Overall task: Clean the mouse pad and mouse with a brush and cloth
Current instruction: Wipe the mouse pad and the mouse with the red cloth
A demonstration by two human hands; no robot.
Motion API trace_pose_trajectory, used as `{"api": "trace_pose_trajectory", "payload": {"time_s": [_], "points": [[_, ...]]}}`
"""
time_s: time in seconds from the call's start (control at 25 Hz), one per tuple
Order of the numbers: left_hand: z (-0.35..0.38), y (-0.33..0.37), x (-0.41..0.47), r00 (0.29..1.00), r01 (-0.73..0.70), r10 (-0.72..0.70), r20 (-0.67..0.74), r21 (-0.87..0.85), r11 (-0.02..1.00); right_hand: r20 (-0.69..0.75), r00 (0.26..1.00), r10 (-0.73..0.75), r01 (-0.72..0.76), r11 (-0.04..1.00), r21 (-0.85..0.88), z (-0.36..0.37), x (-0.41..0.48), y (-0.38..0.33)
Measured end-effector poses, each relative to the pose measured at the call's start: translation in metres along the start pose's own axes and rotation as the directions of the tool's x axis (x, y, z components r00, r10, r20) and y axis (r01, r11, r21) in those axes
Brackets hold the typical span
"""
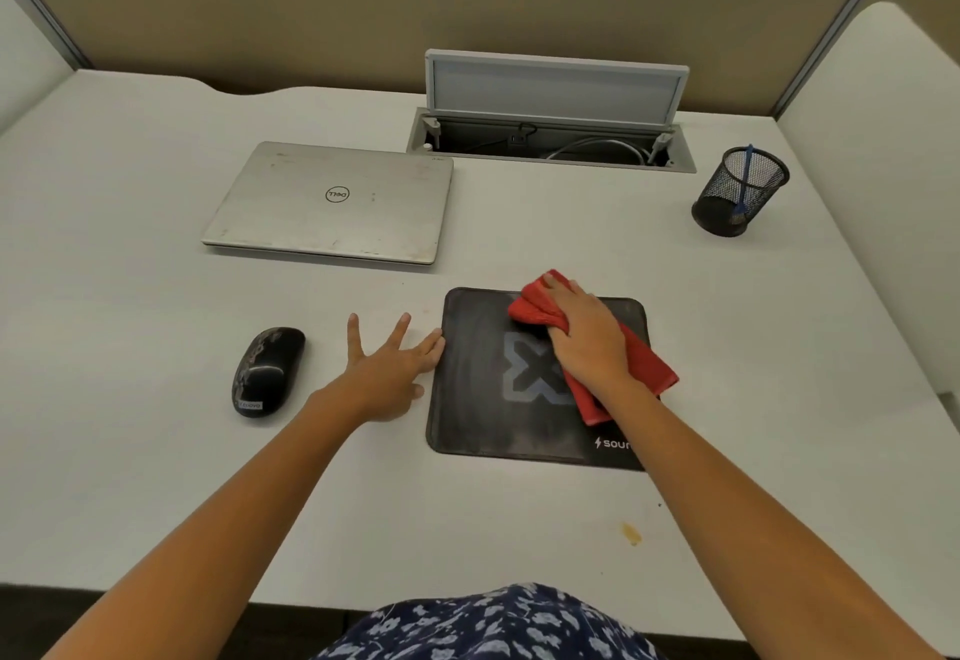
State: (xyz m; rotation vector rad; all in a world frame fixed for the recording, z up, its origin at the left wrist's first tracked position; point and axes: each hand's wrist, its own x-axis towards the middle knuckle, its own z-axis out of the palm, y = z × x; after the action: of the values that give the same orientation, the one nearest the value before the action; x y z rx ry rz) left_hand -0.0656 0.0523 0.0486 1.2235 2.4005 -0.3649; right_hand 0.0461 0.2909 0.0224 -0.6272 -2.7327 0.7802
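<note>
A black mouse pad [478,399] with a grey X logo lies on the white desk, right of centre. My right hand [587,337] presses a red cloth [644,363] onto the pad's upper right part, fingers closed over the bunched end. My left hand [389,368] lies flat on the desk with fingers spread, its fingertips touching the pad's left edge. A black mouse [267,371] sits on the desk to the left of that hand, apart from it. A blue-handled brush [745,181] stands in a black mesh cup [737,212] at the far right.
A shut silver laptop [332,202] lies behind the mouse. Behind the pad, an open cable hatch [550,144] with its lid up shows cables inside. Beige partition walls bound the desk. A small yellow stain [631,533] marks the desk near the front edge.
</note>
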Motion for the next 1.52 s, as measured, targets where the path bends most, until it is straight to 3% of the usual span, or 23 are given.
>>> {"api": "trace_pose_trajectory", "payload": {"time_s": [0.12, 0.28, 0.56, 0.68, 0.8, 0.88, 0.92, 1.0, 1.08, 1.16, 1.4, 1.52], "points": [[0.009, 0.006, -0.002, 0.997, 0.019, -0.02, -0.069, -0.011, 1.0, 0.113, 0.986, -0.122, 0.124, 0.992, -0.012, 0.015, 0.008, -0.028], [0.024, 0.017, -0.011, 0.981, 0.055, -0.053, -0.185, 0.005, 0.998, 0.3, 0.888, -0.348, 0.362, 0.932, 0.01, 0.029, -0.006, -0.053], [0.028, 0.025, -0.013, 0.963, 0.132, -0.124, -0.238, 0.02, 0.991, 0.353, 0.804, -0.479, 0.451, 0.877, 0.163, 0.002, -0.073, -0.025], [0.029, 0.027, -0.01, 0.968, 0.141, -0.146, -0.206, -0.038, 0.989, 0.353, 0.838, -0.417, 0.39, 0.909, 0.146, -0.03, -0.087, 0.015], [0.028, 0.03, -0.007, 0.97, 0.14, -0.157, -0.186, -0.1, 0.985, 0.149, 0.985, -0.089, 0.07, 0.99, 0.124, -0.054, -0.092, 0.052], [0.027, 0.03, -0.007, 0.969, 0.136, -0.156, -0.194, -0.109, 0.985, 0.025, 0.995, 0.101, -0.103, 0.992, 0.069, -0.051, -0.093, 0.051], [0.026, 0.029, -0.008, 0.968, 0.133, -0.151, -0.198, -0.104, 0.986, 0.012, 0.996, 0.092, -0.092, 0.996, 0.001, -0.045, -0.093, 0.044], [0.027, 0.028, -0.008, 0.969, 0.129, -0.145, -0.202, -0.088, 0.988, 0.112, 0.99, -0.088, 0.099, 0.99, -0.096, -0.027, -0.096, 0.023], [0.026, 0.025, -0.007, 0.971, 0.123, -0.139, -0.196, -0.095, 0.988, 0.258, 0.923, -0.287, 0.317, 0.944, -0.085, -0.006, -0.096, -0.002], [0.025, 0.021, -0.006, 0.974, 0.104, -0.127, -0.186, -0.133, 0.986, 0.308, 0.865, -0.395, 0.426, 0.904, -0.036, 0.015, -0.085, -0.026], [0.024, 0.015, -0.007, 0.982, 0.07, -0.122, -0.143, -0.321, 0.944, 0.278, 0.901, -0.332, 0.347, 0.938, -0.004, 0.037, -0.006, -0.062], [0.023, 0.014, -0.008, 0.982, 0.091, -0.132, -0.136, -0.272, 0.958, 0.188, 0.952, -0.243, 0.261, 0.962, -0.077, 0.024, 0.011, -0.045]]}}
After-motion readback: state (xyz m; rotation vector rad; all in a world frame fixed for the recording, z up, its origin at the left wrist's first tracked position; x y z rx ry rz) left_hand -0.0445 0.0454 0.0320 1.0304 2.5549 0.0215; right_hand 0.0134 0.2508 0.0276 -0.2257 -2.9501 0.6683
